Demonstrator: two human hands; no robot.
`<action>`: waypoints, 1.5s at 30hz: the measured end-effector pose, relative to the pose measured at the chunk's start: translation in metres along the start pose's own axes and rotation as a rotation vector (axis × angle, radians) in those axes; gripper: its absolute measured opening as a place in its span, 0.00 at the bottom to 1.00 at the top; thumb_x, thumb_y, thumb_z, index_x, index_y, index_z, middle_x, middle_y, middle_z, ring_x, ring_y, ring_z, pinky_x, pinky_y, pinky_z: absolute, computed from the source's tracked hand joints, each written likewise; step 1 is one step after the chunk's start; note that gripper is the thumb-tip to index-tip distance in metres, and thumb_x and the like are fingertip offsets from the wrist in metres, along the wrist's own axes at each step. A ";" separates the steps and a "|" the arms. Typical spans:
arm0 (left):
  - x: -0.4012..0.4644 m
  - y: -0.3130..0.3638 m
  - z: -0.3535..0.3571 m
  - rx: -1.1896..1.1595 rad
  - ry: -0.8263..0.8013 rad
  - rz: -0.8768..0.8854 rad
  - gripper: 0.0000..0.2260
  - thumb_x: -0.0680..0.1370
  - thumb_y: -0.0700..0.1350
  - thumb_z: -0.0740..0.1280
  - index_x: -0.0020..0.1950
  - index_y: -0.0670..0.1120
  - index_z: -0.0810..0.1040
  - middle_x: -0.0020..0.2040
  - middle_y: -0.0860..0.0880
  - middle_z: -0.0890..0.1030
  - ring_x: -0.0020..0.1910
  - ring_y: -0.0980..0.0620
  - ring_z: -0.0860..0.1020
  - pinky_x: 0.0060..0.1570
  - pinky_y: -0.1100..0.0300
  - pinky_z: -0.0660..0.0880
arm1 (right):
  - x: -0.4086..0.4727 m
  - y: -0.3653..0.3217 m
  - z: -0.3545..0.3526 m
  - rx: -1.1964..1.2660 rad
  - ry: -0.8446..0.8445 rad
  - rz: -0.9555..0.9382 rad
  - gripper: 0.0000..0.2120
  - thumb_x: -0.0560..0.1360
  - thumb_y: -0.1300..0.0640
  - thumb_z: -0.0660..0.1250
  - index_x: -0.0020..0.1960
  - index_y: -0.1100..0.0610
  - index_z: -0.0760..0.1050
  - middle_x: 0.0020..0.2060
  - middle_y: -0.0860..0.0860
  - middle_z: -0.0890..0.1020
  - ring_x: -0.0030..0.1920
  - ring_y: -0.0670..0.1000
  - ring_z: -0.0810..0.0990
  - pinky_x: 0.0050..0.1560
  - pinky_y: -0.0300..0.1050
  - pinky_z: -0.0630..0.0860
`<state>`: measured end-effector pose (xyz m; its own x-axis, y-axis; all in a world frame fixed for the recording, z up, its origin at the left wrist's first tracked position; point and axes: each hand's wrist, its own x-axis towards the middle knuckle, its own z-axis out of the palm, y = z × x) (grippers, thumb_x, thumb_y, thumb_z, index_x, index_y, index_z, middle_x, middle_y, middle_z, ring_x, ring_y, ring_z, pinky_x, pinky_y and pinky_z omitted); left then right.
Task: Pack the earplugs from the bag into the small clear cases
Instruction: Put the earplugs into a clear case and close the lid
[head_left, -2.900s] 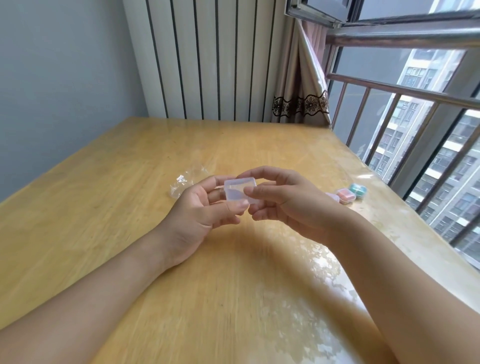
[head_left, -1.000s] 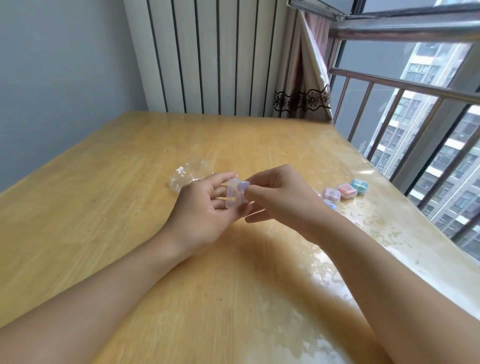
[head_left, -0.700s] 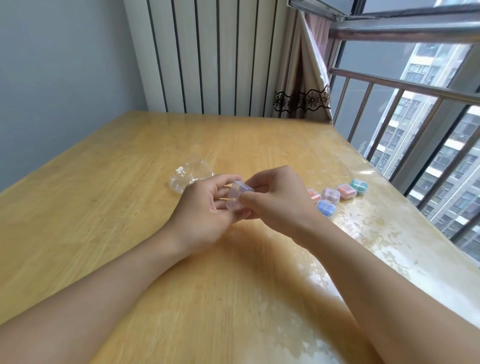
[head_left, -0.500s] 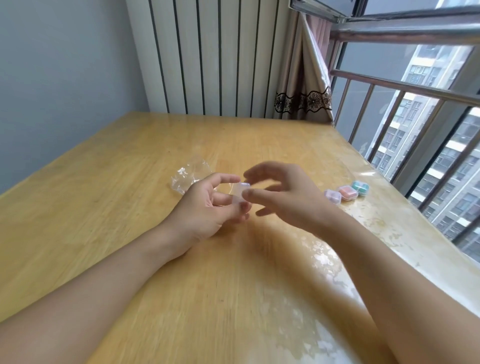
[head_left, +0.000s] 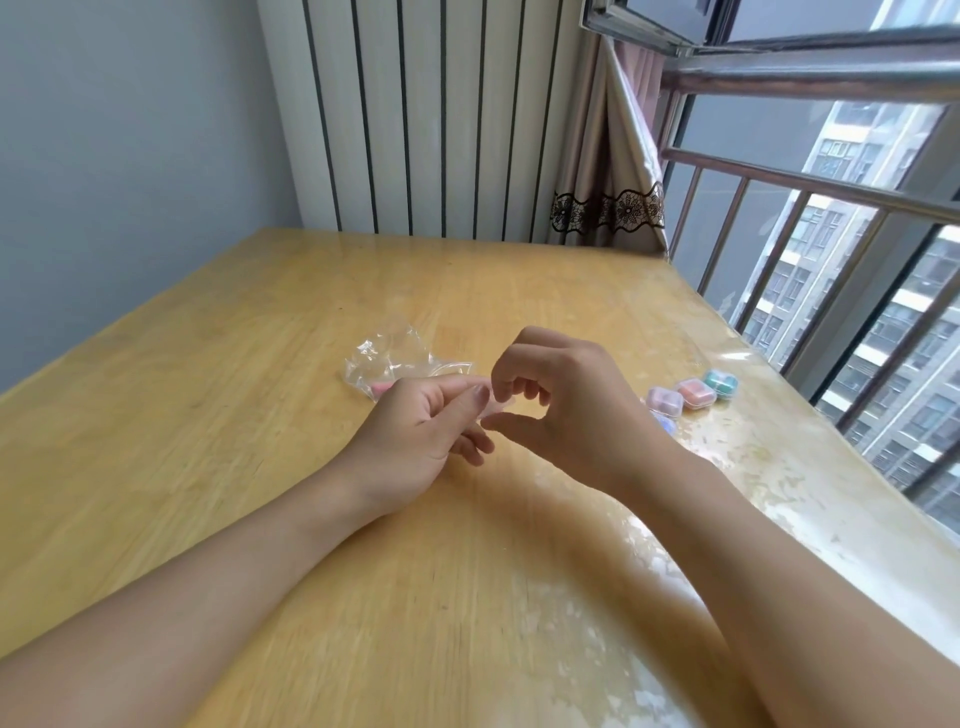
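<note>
My left hand (head_left: 415, 431) pinches a small clear case (head_left: 500, 407) between thumb and fingers, just above the wooden table (head_left: 218, 395). My right hand (head_left: 571, 415) is curled against it from the right, index finger on the case's top edge and thumb under it. The hands hide most of the case, and I cannot see whether it holds anything. Behind my left hand lies the crumpled clear bag (head_left: 397, 358), with a pink earplug (head_left: 382, 387) showing at its near edge.
Filled cases lie in a row at the right edge of the table: a lilac one (head_left: 665, 401), a red one (head_left: 696, 392) and a teal one (head_left: 721, 382). A blue one (head_left: 666, 426) peeks from behind my right wrist. A railing and window run along the right.
Half a second ago my right hand hovered spread open beside the case. Now its fingers have curled back onto the case, which my left hand still holds.
</note>
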<state>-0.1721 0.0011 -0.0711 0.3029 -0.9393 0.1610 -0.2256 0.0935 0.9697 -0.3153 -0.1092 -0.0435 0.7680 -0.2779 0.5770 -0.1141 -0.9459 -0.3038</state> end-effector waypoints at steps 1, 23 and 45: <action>0.000 0.000 0.001 0.012 0.000 0.014 0.14 0.84 0.46 0.60 0.60 0.43 0.83 0.48 0.45 0.86 0.42 0.48 0.83 0.46 0.57 0.81 | 0.000 0.000 0.002 0.005 -0.003 0.006 0.12 0.66 0.61 0.81 0.41 0.56 0.78 0.39 0.45 0.75 0.36 0.46 0.75 0.37 0.39 0.74; 0.003 -0.003 0.005 -0.066 0.024 -0.121 0.14 0.85 0.46 0.59 0.56 0.41 0.83 0.52 0.43 0.87 0.54 0.49 0.85 0.59 0.54 0.80 | 0.002 -0.010 0.006 -0.126 -0.230 0.060 0.12 0.75 0.58 0.72 0.45 0.52 0.67 0.44 0.46 0.71 0.39 0.49 0.70 0.40 0.41 0.66; 0.001 0.003 -0.002 -0.072 0.064 0.014 0.12 0.84 0.46 0.61 0.58 0.40 0.81 0.45 0.42 0.85 0.46 0.48 0.84 0.51 0.53 0.82 | 0.000 -0.015 0.017 0.505 0.109 0.389 0.09 0.70 0.64 0.78 0.37 0.62 0.79 0.31 0.55 0.85 0.31 0.53 0.85 0.34 0.47 0.82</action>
<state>-0.1707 0.0012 -0.0679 0.3591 -0.9151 0.1835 -0.1632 0.1320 0.9777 -0.3032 -0.0920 -0.0516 0.6590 -0.6251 0.4182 -0.0405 -0.5848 -0.8102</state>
